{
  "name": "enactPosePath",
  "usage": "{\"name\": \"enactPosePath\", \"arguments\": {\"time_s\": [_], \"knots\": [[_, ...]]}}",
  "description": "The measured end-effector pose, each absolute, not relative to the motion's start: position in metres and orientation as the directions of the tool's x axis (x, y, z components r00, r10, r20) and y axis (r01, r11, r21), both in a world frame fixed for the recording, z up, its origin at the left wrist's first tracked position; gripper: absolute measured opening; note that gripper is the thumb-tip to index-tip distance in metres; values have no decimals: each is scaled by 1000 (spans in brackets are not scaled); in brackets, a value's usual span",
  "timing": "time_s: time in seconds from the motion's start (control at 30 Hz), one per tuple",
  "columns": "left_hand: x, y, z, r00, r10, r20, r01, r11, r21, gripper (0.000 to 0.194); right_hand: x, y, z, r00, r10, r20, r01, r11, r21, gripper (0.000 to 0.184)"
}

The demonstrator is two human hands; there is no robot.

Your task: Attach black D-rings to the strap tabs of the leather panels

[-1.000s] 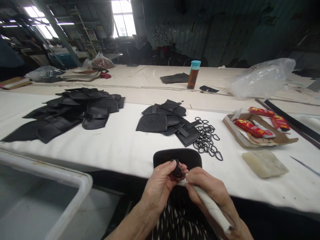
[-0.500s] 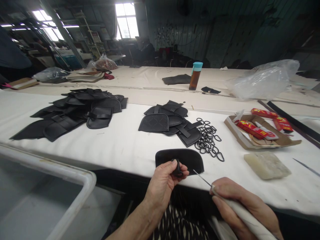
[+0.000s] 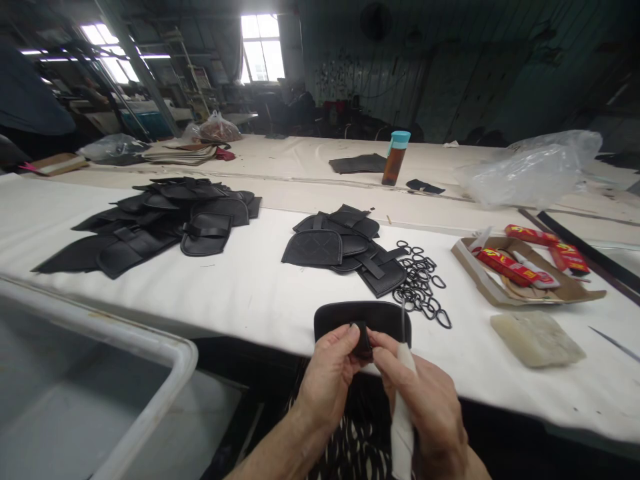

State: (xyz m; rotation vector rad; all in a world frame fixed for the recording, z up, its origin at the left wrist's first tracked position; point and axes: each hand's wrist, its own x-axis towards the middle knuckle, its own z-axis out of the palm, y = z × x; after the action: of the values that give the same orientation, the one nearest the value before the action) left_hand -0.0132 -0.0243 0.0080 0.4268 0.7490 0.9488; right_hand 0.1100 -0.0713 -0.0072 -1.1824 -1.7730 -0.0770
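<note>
At the table's near edge lies a black leather flap (image 3: 385, 313) with a rounded, edged outline. My left hand (image 3: 327, 373) is closed on its folded strap (image 3: 361, 339), thumb on top. My right hand (image 3: 430, 400) grips an awl (image 3: 404, 393) with a white wrapped handle, its thin metal tip pointing up and away. The right fingertips also meet the strap beside the left fingers, and the exact pinch is partly hidden. Just beyond the flap are a small stack of black leather flaps (image 3: 313, 248) and a heap of black D-rings (image 3: 425, 293).
A larger pile of black flaps (image 3: 165, 220) lies to the left. On the right are a cardboard tray (image 3: 475, 283) with red boxes, a yellowish block (image 3: 537, 339) and a pointed tool (image 3: 615, 341). Farther back stand a bottle (image 3: 395, 160) and a plastic bag (image 3: 530, 170). A white bin (image 3: 185, 357) is front left.
My right hand has moved left to the strap, and the awl has swung from pointing at the flap to upright. The left hand keeps its hold. The view has shifted slightly.
</note>
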Motion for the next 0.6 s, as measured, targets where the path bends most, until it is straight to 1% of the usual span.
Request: {"name": "enactPosePath", "arguments": {"time_s": [0.07, 0.1, 0.2, 0.27, 0.37, 0.43, 0.6], "knots": [[-13, -27, 8, 362, 858, -364, -563, 513, 648, 18, 103, -68, -14, -75, 616, 784, 740, 562, -371, 36], [-12, -29, 8, 359, 861, -360, -553, 507, 661, 20, 100, -68, -17, -79, 611, 788, 746, 560, -360, 36], [-13, -33, 5, 332, 876, -349, -515, 478, 711, 24, 97, -71, -25, -55, 647, 760, 769, 513, -381, 37], [-13, -35, 2, 310, 889, -338, -481, 453, 751, 25, 100, -73, -30, -49, 650, 758, 787, 492, -371, 37], [-13, -37, 1, 291, 905, -312, -421, 414, 807, 25, 108, -72, -37, -101, 667, 739, 814, 482, -324, 28], [-13, -38, 3, 298, 909, -291, -371, 391, 842, 24, 109, -71, -39, -90, 685, 723, 837, 445, -318, 21], [-12, -38, 11, 294, 926, -238, -225, 309, 924, 22, 104, -72, -34, -88, 636, 767, 879, 412, -241, 19]]}}
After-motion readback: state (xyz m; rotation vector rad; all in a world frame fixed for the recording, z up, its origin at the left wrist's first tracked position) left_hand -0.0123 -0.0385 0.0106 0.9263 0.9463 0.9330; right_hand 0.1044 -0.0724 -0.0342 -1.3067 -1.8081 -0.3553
